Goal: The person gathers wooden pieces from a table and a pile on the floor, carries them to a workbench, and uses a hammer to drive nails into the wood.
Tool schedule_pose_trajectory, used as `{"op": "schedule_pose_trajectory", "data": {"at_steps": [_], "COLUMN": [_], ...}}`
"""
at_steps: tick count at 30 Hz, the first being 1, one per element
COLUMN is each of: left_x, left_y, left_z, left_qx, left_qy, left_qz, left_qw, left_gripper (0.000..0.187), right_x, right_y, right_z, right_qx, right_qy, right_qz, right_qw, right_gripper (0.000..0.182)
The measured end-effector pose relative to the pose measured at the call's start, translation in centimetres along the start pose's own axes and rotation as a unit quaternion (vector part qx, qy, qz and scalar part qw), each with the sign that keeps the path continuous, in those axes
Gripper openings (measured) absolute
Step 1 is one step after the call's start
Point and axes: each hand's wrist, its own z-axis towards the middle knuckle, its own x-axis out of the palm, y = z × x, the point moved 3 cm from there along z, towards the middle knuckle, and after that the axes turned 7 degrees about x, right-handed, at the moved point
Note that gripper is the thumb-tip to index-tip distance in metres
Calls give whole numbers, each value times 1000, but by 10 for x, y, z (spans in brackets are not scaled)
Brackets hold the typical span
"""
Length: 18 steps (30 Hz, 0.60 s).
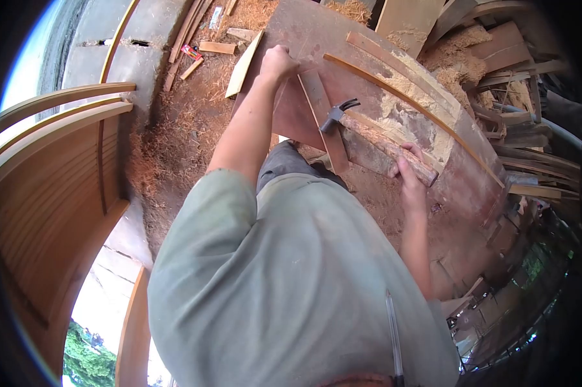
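Observation:
My right hand (410, 164) is wrapped round the wooden handle of a claw hammer (381, 140). Its dark metal head lies over a narrow wooden strip (323, 119) near the middle of the view. My left hand (278, 63) is closed above the reddish-brown work surface (307, 35), at its left side; whatever it may hold is hidden. Just left of that hand a pale wood piece (245, 64) sticks out past the surface's edge. Beyond the hammer, a long thin strip (413, 103) lies across the surface among sawdust.
Scrap wood (516, 77) and shavings are heaped at the right. Curved wooden panels (52, 206) stand at the left. Shavings cover the ground (175, 142) left of the surface, with small offcuts (217, 48) on it.

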Motion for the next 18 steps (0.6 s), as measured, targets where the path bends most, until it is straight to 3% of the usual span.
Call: {"op": "schedule_pose_trajectory", "data": {"at_steps": [4,6,7,9,10,12,15,18], "left_x": [-23,-37,-35,-22,-18,-14,0,3], "left_y": [20,15,16,9,1,-6,-9,-2], "left_z": [20,14,11,7,1,-5,-10,-10], "left_qx": [-8,-25,-25,42,61,82,119,161], "left_qy": [-74,-7,-4,98,107,116,135,133], "left_qz": [-14,59,63,145,164,170,184,200], "left_qw": [997,998,998,984,979,975,966,957], "left_gripper": [36,32,32,29,25,24,21,21], "right_x": [2,-4,-5,1,2,8,4,16], "right_y": [-18,-45,-48,-53,-53,-57,-67,-66], "right_z": [-7,-8,-9,-10,-8,-5,7,22], "right_qx": [-8,29,32,138,139,253,230,287], "right_qy": [9,116,115,218,214,219,283,259], "right_qz": [13,204,209,360,363,411,412,338], "right_qw": [1000,972,971,897,896,848,835,858], "right_gripper": [39,44,44,49,49,52,56,49]}}
